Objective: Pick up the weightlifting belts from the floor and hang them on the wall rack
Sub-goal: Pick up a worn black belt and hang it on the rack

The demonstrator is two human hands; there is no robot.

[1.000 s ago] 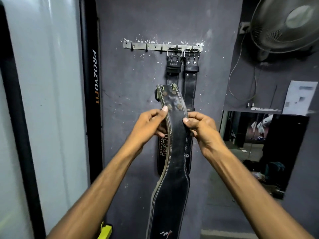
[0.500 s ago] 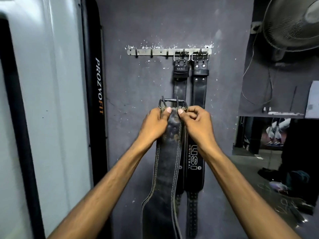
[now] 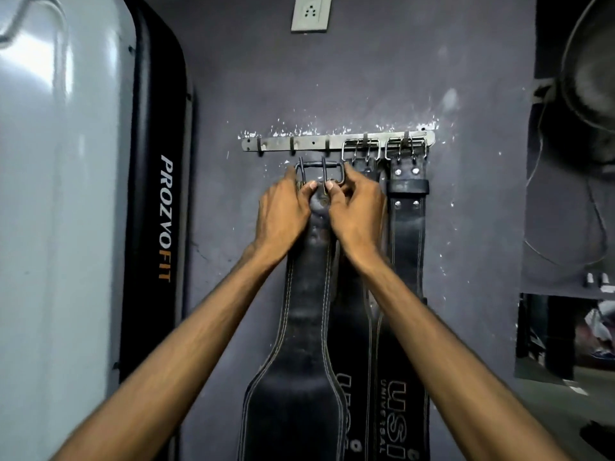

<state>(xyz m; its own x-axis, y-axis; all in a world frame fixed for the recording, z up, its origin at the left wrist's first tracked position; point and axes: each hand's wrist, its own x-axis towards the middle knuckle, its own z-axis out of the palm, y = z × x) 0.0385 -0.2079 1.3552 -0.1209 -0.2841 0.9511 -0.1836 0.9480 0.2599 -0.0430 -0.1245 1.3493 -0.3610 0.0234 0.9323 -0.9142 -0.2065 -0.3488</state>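
Buckle [image 3: 319, 173] just below rack [image 3: 283, 143].

Dull purple-grey wall [image 3: 382, 71] straight ahead, scuffed and flecked with white chips of paint. High up sits a white socket plate [image 3: 311, 12]. On the left stands a tall glossy white panel [image 3: 56, 211] with a black padded edge [image 3: 156, 207] — lettering on it reads PROZVOFIT. Top right, a fan [image 3: 590, 61] shows in part, a thin cable [image 3: 562, 234] looping below it. Lower right, a dim opening onto grey floor [image 3: 565, 410] — the light is low and cool.
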